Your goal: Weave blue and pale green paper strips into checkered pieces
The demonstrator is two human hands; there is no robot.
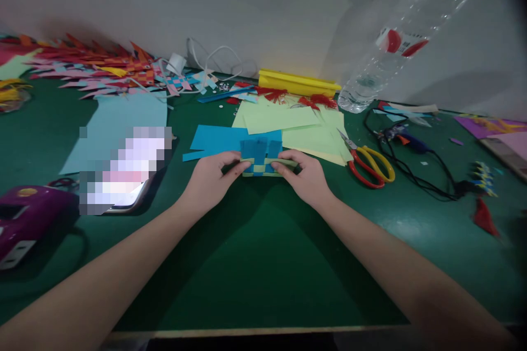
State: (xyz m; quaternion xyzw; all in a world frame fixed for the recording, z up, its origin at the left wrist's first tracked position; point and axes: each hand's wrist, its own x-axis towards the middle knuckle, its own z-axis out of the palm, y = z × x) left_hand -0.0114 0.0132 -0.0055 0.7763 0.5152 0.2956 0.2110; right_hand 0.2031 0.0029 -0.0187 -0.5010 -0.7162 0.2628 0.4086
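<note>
A small woven paper piece (259,169) of blue and pale green strips is held just above the table, its blue strips (258,149) standing up at the far side. My left hand (214,178) pinches its left edge between thumb and fingers. On the opposite edge, my right hand (302,174) pinches the weave and a pale green strip (293,163) whose end sticks out to the right. Behind the weave lie blue paper pieces (214,137) and pale green sheets (284,120).
Red-and-yellow-handled scissors (368,167) lie right, beside a black cord (436,173). A clear plastic bottle (405,38) leans against the wall. A phone (142,194) with a blurred screen and a purple device (35,219) stand left. Folded orange paper pieces (111,66) line the back left.
</note>
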